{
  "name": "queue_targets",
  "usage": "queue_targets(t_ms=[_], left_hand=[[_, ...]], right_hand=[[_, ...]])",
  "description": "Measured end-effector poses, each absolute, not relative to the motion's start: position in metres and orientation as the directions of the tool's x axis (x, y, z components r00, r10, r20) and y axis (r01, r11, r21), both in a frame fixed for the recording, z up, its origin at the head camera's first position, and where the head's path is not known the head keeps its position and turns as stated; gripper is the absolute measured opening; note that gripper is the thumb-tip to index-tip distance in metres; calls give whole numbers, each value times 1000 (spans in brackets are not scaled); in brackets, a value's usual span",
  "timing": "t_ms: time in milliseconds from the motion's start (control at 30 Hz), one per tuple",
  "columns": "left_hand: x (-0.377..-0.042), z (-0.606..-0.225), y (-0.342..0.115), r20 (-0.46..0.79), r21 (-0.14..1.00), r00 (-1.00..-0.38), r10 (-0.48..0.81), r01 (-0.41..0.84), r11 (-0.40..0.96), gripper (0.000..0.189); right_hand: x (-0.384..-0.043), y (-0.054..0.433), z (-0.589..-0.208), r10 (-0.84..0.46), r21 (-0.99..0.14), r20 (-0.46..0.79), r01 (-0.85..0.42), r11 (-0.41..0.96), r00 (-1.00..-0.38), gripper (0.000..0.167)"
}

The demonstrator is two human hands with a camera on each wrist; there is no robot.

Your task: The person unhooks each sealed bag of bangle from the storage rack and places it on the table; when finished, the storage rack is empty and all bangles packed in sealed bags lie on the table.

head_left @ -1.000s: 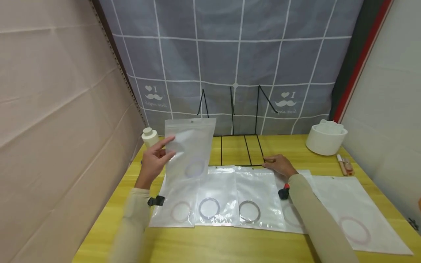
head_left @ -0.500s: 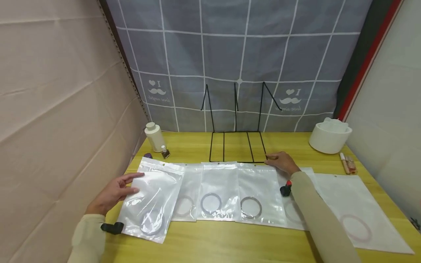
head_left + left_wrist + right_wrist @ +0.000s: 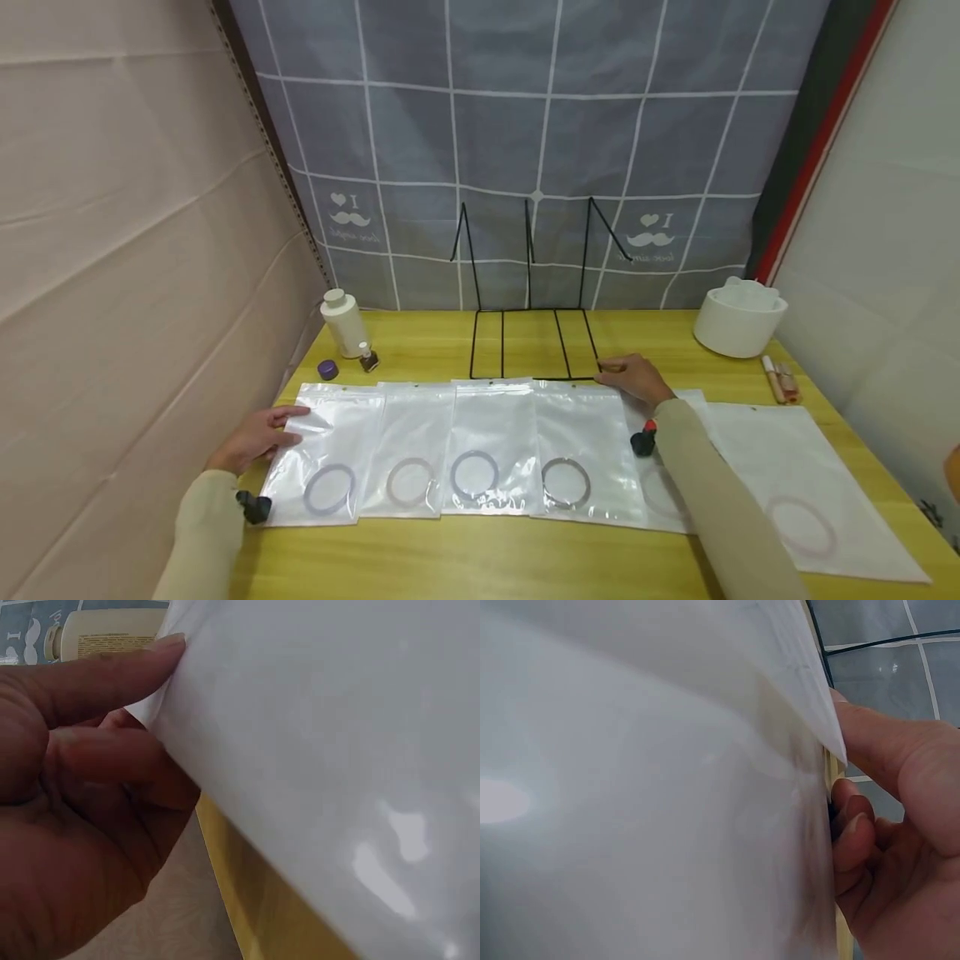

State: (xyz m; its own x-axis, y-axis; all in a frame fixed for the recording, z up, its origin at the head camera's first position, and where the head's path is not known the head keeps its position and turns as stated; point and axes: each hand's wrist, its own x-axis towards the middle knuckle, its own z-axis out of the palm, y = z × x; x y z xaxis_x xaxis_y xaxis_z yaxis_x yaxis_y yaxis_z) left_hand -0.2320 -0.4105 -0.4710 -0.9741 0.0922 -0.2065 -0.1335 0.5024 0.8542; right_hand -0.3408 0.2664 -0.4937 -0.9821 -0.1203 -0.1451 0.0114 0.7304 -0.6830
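My left hand pinches the left edge of the leftmost clear zip bag, thumb and fingers on either side of its edge in the left wrist view. A pale lilac ring, like a bangle, shows inside. That bag lies in a row with several similar bags, among them one with a pink bangle, one with a lilac bangle and one with a brown bangle. My right hand, fingers curled, grips the front right corner of a black wire rack. The zip bag hides part of those fingers.
At the back left stand a white bottle, a small dark bottle and a purple cap. A white round container and small tubes are at the right. A large white bag lies at the far right.
My left hand has carried its zip bag left and down from above the row, laying it flat at the left end. My right hand stays at the rack's corner.
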Motion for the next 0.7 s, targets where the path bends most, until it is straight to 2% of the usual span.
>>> queue_targets(t_ms=[267, 433, 700], left_hand=[[-239, -471, -404, -241, 729, -970, -35, -205, 653, 56], [-241, -476, -407, -228, 640, -973, -39, -180, 747, 59], [-236, -488, -411, -257, 607, -965, -61, -210, 766, 63]], right_hand=[[-341, 266, -493, -114, -687, -148, 19, 726, -982, 62], [-340, 264, -493, -109, -695, -148, 24, 718, -983, 61], [-340, 261, -495, -114, -701, -138, 15, 713, -984, 59]])
